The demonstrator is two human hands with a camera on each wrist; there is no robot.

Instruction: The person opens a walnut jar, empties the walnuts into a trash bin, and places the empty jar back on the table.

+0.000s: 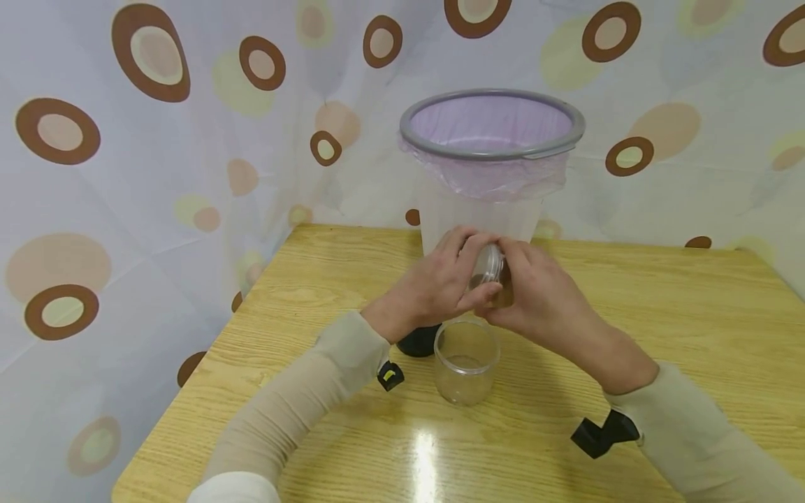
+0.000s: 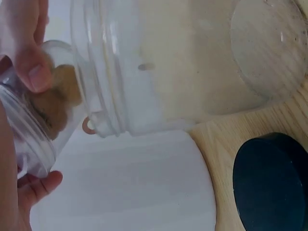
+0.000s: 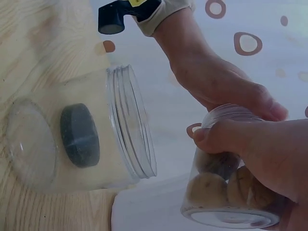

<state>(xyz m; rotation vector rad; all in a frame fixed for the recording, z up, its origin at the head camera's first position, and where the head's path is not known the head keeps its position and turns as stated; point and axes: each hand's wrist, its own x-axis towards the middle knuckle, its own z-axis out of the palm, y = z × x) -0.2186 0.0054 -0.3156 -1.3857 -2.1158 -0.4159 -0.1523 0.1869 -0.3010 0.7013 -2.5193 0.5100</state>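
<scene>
Both hands hold a small clear jar with brown round pieces inside, tilted above the table. My right hand grips the jar's body, its thumb lying along the side in the right wrist view. At the ridged end, my left hand curls its fingers and thumb round the jar. Below the hands a larger clear jar stands upright and uncovered, with nothing seen inside it. Beside it lies a black round lid, partly hidden by the left wrist in the head view.
A whitish bin with a grey rim and a pinkish liner stands behind the hands on the wooden table. A sheet with printed circles hangs round the back and left of the table.
</scene>
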